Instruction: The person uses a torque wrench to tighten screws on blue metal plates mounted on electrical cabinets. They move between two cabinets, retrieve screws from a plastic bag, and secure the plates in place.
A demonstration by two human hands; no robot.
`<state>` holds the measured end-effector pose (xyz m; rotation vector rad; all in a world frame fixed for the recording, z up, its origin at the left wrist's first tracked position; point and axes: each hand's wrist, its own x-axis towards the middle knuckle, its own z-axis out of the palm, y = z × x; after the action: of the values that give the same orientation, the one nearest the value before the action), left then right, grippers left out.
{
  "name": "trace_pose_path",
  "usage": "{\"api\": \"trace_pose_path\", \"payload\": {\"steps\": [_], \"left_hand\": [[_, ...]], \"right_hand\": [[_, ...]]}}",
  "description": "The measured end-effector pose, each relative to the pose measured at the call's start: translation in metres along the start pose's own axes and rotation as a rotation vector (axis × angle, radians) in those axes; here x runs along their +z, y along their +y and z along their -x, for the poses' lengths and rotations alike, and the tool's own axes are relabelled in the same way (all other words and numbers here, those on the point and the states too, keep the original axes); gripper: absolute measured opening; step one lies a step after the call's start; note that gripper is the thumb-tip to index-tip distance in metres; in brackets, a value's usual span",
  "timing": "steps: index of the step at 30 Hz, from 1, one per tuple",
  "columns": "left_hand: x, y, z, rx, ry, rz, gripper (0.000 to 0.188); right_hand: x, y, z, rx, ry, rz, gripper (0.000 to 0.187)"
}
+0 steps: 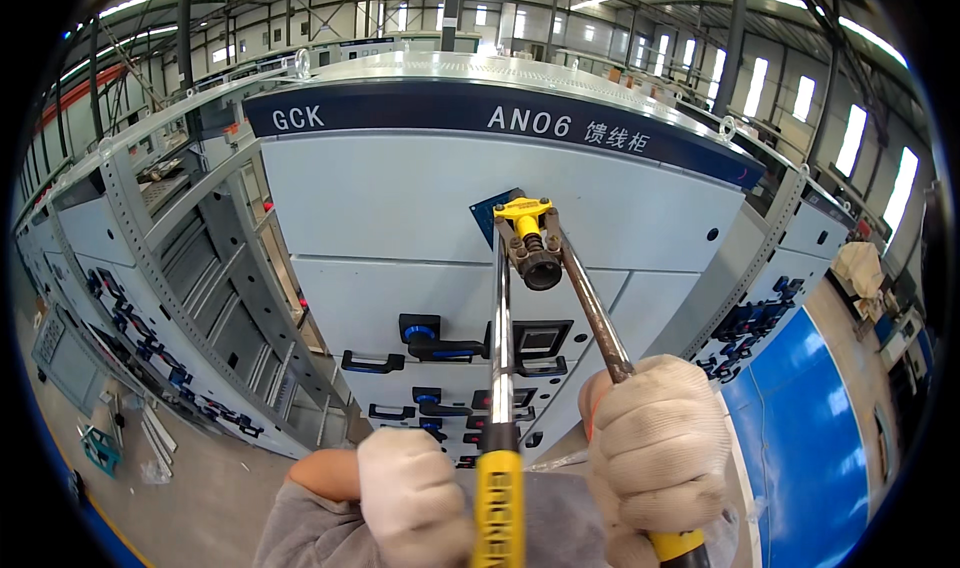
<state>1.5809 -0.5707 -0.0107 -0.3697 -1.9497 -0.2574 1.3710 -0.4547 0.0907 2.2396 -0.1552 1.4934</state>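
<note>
A long-handled riveter (527, 225), as it looks, with a yellow head, a spring and a dark round end, stands before a light grey cabinet panel (390, 198). Its head overlaps a small dark blue plate (484, 215); whether they touch is unclear. My gloved right hand (660, 448) is wrapped around its right lever, whose yellow grip shows below the fist. The left lever's yellow grip (499, 508) runs down the middle, uncovered by fingers. Just left of that grip, my gloved left hand (415, 498) is closed and slightly blurred; its palm is hidden.
Black pull handles (372, 364) and a blue-ringed rotary switch (422, 330) sit on the cabinet's lower drawers. An open metal frame (205, 258) adjoins on the left. Blue flooring (800, 398) lies at right; metal strips (158, 438) lie on the floor at left.
</note>
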Motion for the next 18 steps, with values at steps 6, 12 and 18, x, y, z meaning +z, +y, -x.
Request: {"api": "trace_pose_path", "payload": {"steps": [6,12,18], "left_hand": [[-0.002,0.021,-0.055,0.148,0.195,-0.232,0.033],[-0.010,0.005,-0.032,0.287,0.010,-0.215,0.030],[0.023,-0.036,-0.024,0.533,0.436,-0.085,0.025]], "right_hand": [[-0.010,-0.001,-0.005,0.012,-0.120,-0.023,0.021],[-0.013,0.014,0.028,-0.083,-0.053,-0.201,0.007],[-0.014,0.035,0.057,-0.312,0.094,-0.298,0.011]]}}
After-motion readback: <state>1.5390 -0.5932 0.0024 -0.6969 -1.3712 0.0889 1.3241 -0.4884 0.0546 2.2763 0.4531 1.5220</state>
